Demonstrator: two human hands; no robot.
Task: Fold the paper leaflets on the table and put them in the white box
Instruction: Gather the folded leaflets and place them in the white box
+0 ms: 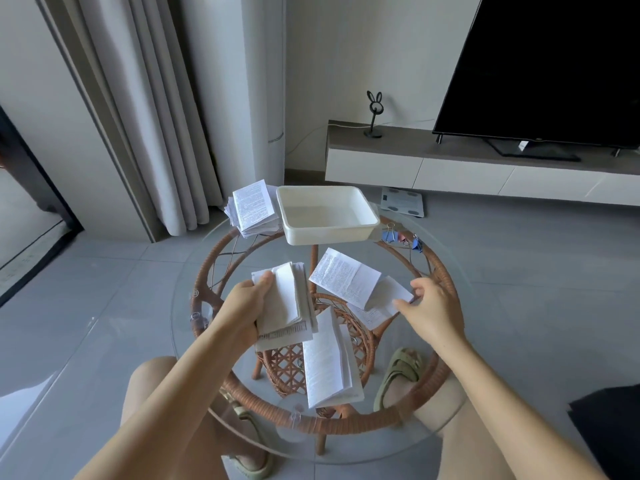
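Note:
My left hand [244, 308] grips a stack of folded white leaflets [287, 303] above the round glass table [450, 420], thumb on top. My right hand [431, 308] pinches the right corner of a printed leaflet [346, 277] that lies partly unfolded on the glass. A long folded leaflet [329, 362] lies near the front of the table. The white box [327, 216] stands at the far side with nothing visible inside. A pile of printed leaflets [251, 209] sits to the left of the box.
Several binder clips [401, 237] lie right of the box. The glass top rests on a rattan frame [204, 282]. My knees and sandalled feet show under the glass. A low TV cabinet [485, 168] with a television stands behind, curtains to the left.

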